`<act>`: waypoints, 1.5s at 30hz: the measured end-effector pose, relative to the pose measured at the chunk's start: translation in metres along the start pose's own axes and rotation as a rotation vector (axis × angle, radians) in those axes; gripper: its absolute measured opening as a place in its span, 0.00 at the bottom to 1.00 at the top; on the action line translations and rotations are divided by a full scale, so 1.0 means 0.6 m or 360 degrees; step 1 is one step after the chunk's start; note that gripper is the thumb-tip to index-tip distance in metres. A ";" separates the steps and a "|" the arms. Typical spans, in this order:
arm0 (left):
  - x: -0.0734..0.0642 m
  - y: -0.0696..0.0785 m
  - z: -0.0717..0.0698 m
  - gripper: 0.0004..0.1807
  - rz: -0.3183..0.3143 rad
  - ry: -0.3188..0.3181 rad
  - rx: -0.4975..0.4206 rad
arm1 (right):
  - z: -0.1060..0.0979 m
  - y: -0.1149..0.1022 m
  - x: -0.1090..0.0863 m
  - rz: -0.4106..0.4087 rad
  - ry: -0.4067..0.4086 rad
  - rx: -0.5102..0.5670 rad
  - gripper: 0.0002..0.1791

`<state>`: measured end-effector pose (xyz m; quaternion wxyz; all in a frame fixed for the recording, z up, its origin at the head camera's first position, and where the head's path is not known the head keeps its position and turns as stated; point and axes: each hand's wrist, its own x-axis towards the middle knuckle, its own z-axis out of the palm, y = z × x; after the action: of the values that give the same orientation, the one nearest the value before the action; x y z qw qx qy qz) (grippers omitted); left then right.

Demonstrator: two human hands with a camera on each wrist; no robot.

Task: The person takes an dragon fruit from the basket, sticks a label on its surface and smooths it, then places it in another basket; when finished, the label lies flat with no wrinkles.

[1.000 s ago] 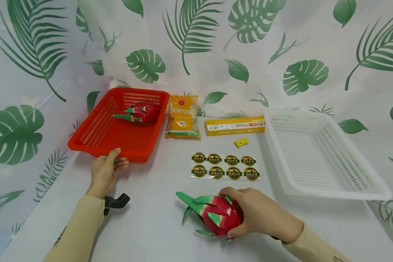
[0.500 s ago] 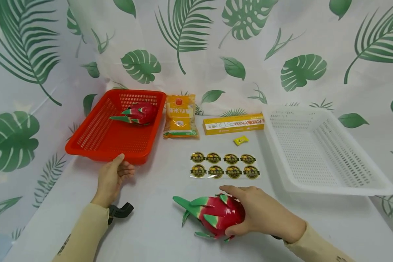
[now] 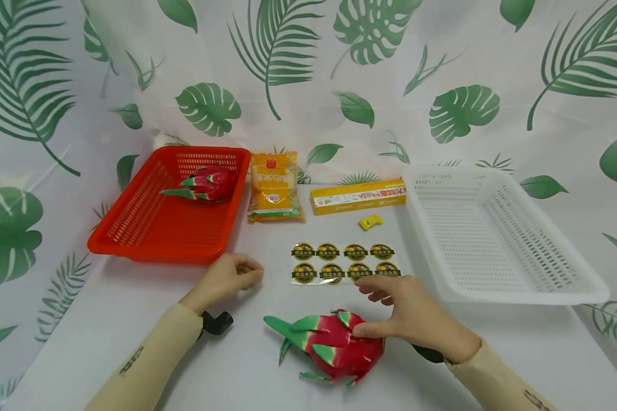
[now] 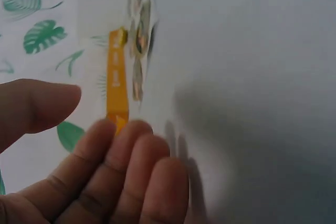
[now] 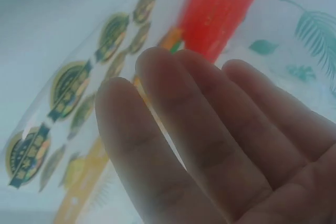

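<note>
While nothing is gripped, the sticker sheet looks within reach

At left, the red basket holds one dragon fruit; by its near right corner the left hand hangs relaxed and empty. Near centre, the second dragon fruit lies on the table. The right hand, also empty, extends fingers at the sheet's near edge; thumb contact with the fruit is unclear. The step in hand seems a reach for the sheet, calling for a light fingertip pinch.

“PASTA” (in capitals) on yellow box
</note>
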<state>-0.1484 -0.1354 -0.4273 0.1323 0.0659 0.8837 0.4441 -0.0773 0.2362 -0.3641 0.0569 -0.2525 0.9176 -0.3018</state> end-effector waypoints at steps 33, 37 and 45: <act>0.140 0.070 0.056 0.30 0.0345 -0.0060 0.0727 | -0.010 0.038 0.171 0.0014 -0.0104 0.0006 0.27; 0.149 0.065 0.057 0.26 0.0326 -0.0082 0.0630 | 0.008 0.051 0.232 -0.0012 -0.0178 -0.0008 0.24; 0.160 0.062 0.053 0.29 0.0256 -0.0135 0.0572 | 0.048 0.052 0.317 0.0002 -0.0321 -0.0085 0.20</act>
<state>-0.2311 -0.0664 -0.4325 0.1197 0.1774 0.9343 0.2852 -0.2483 0.1481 -0.3963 0.1426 -0.2824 0.9150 -0.2502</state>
